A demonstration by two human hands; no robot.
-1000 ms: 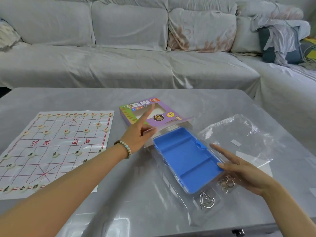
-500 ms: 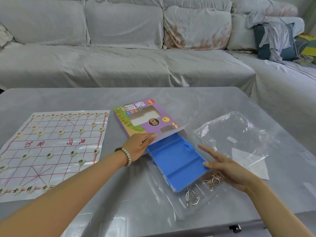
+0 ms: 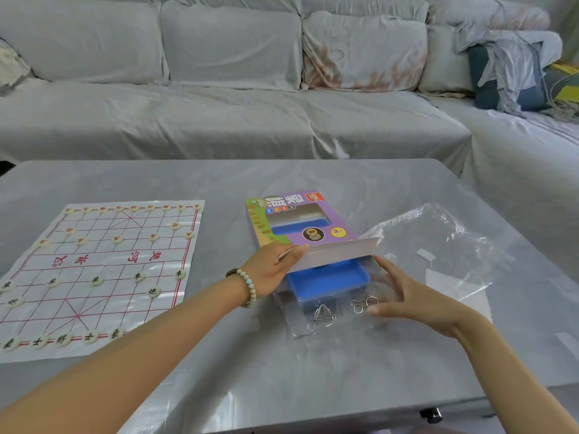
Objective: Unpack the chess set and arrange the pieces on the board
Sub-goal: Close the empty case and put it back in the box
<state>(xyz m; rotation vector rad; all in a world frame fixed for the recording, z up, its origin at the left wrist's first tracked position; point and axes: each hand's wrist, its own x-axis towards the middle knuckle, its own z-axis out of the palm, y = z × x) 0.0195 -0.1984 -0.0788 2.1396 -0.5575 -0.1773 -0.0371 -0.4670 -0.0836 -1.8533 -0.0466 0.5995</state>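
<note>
Tray: rectangular blue plastic tray (image 3: 329, 277), smooth, slight sheen.
Box: purple printed cardboard box (image 3: 338, 220) over the tray, satin.
Puzzles: silver metal wire puzzles (image 3: 322, 314) beside the tray, shiny.
Bag: clear crinkled plastic bag (image 3: 438, 245) right of the tray, glossy.
Sofa: grey cloth-covered sofa (image 3: 219, 120) behind the tray, matt.

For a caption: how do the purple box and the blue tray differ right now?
The purple box is printed, with a cut-out window; the blue tray is plain. The box lies in the open, while the tray is partly inside it, its near end sticking out below the open flap. The box is the wider; the tray fits within it. Both are rectangular and lie flat.
</note>
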